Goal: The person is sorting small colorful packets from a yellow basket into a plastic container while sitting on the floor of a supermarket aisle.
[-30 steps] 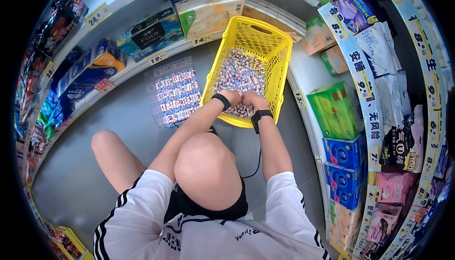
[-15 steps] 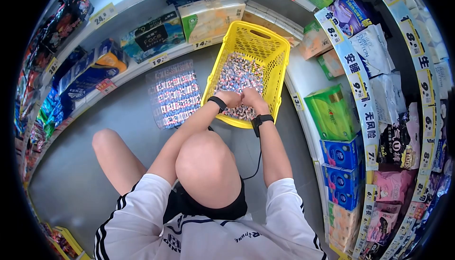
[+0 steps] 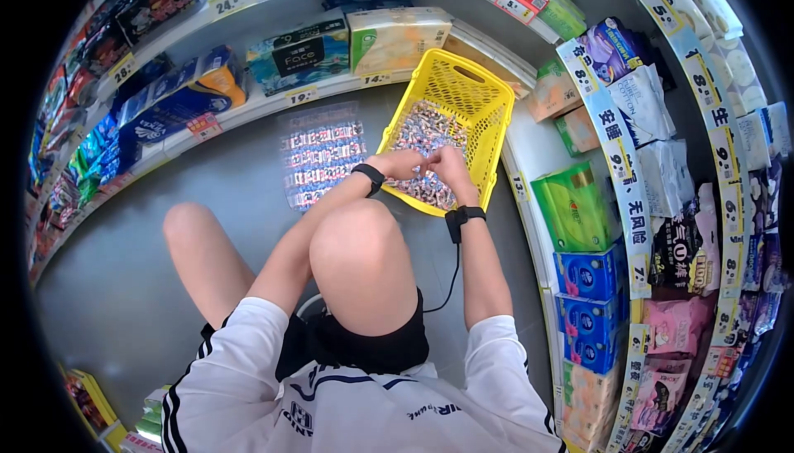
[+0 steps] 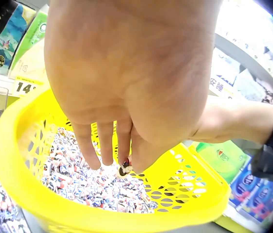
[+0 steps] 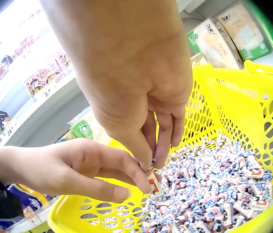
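Observation:
Over the near part of the yellow basket [image 3: 494, 126], the left hand [image 3: 403, 164] and right hand [image 3: 449, 165] meet at their fingertips. A small wrapped candy [image 5: 154, 184] is pinched between thumb and fingers of the left hand [image 5: 83, 167] in the right wrist view. From above, the right hand [image 5: 141, 82] pinches its upper end. The left wrist view shows the left palm [image 4: 127, 82] and part of the candy [image 4: 125, 168] at the fingertips. Beneath the hands, many similar candies [image 5: 209, 179] cover the basket's bottom.
Left of the basket, rows of wrapped candies in a clear sheet [image 3: 322, 155] lie on the grey floor [image 3: 240, 176]. Shelves with tissue packs [image 3: 401, 40] curve behind, and more packs [image 3: 575, 207] line the right side. The person's bent knee [image 3: 360, 246] is close below the hands.
The head view has turned, so basket, sheet and shelves appear farther right. Both hands remain together over the basket, and the right hand's fingers look slightly more raised.

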The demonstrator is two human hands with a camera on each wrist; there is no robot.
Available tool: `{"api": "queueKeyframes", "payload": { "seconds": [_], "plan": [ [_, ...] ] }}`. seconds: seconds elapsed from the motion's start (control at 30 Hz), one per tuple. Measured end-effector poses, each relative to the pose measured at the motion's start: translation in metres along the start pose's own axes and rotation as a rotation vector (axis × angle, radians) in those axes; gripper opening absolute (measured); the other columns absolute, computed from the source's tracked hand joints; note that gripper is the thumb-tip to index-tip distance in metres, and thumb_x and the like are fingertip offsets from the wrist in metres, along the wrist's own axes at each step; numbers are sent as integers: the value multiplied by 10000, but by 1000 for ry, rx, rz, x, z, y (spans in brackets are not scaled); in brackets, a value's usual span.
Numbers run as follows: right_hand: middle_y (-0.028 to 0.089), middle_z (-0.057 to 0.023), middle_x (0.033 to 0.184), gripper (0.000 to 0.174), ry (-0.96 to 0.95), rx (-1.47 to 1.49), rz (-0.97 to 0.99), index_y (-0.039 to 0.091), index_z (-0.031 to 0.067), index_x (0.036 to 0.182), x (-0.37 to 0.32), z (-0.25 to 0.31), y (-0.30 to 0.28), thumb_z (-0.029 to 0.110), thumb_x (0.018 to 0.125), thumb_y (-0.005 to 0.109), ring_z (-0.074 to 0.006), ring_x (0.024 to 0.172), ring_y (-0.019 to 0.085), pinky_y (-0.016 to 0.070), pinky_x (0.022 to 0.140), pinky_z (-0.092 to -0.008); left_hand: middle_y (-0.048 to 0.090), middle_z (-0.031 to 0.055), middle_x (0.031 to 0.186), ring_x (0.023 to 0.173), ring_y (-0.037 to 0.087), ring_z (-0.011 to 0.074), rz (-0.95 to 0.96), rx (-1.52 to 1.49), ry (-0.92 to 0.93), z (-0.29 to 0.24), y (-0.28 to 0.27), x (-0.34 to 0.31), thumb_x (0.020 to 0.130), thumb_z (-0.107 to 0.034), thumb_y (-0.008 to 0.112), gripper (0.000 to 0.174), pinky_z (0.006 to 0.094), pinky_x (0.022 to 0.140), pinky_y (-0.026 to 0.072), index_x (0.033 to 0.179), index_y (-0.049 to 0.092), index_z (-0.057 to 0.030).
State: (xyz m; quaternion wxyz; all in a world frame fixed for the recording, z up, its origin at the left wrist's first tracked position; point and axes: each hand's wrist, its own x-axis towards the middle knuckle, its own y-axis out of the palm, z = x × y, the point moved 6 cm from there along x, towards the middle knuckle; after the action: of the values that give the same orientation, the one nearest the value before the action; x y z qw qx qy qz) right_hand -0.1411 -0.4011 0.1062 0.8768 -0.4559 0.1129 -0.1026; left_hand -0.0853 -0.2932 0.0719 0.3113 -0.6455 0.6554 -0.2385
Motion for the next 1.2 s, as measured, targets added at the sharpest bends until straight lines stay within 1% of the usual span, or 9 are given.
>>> {"api": "queueKeyframes", "payload": {
  "seconds": [0.07,0.17,0.47,0.6,0.73,0.9,0.97,1.07,1.2],
  "plan": [
    [731,-187,825,137,-39,-17,-25,771,18,875,4,10,3,12,746,726,-285,763,733,575,731,-381,690,196,947,908,669,372,-139,-17,-7,-12,-23,-17,811,-59,643,205,453,804,522,1014,658,-39],
    [749,-118,861,228,-86,290,-11,700,-9,982,0,45,-5,-82,766,715,-201,817,736,580,748,-309,674,187,888,851,652,394,-375,-100,9,-8,-38,-39,848,-120,660,174,464,752,506,975,562,-52],
    [743,-126,889,202,-204,369,-69,678,-6,1003,3,128,4,-49,810,719,-202,841,735,581,781,-314,669,198,883,884,634,442,-770,-89,-69,-26,-90,-122,854,-131,706,243,508,718,494,953,495,-59],
    [738,-142,881,172,-288,317,-156,674,-6,1009,7,158,3,-28,840,700,-226,815,739,586,757,-338,661,173,835,812,678,338,-894,-325,1,-23,-106,-152,851,-23,695,230,413,706,521,957,491,-32],
    [732,-140,891,234,-378,351,-179,657,7,1087,12,185,12,-2,857,703,-226,824,738,586,748,-336,676,139,845,793,692,221,-941,-440,-74,-7,-110,-175,867,8,694,258,347,700,544,1030,494,-13],
    [711,-151,889,407,-412,271,-99,570,27,1237,13,199,46,25,856,712,-270,830,721,569,733,-375,685,127,855,796,692,209,-1061,-387,-179,23,-107,-204,862,0,689,368,342,704,546,1199,545,-19],
    [716,-174,896,467,-413,219,-16,520,40,1272,14,199,65,46,848,716,-340,845,710,552,744,-426,690,125,849,792,692,205,-1073,-347,-193,37,-99,-212,861,-20,702,347,343,703,546,1182,571,-16],
    [730,-167,896,423,-419,89,36,530,22,1237,13,198,91,55,861,720,-296,816,729,574,729,-381,699,122,826,760,684,193,-1118,-352,-228,54,-88,-219,857,-84,740,276,343,693,543,1102,643,-4],
    [729,-169,868,419,-350,39,30,543,24,1194,11,196,117,107,841,751,-325,803,725,566,713,-417,688,124,795,709,655,181,-1073,-321,-309,68,-76,-227,852,-141,774,270,338,665,534,1040,656,11]
  ]
}}
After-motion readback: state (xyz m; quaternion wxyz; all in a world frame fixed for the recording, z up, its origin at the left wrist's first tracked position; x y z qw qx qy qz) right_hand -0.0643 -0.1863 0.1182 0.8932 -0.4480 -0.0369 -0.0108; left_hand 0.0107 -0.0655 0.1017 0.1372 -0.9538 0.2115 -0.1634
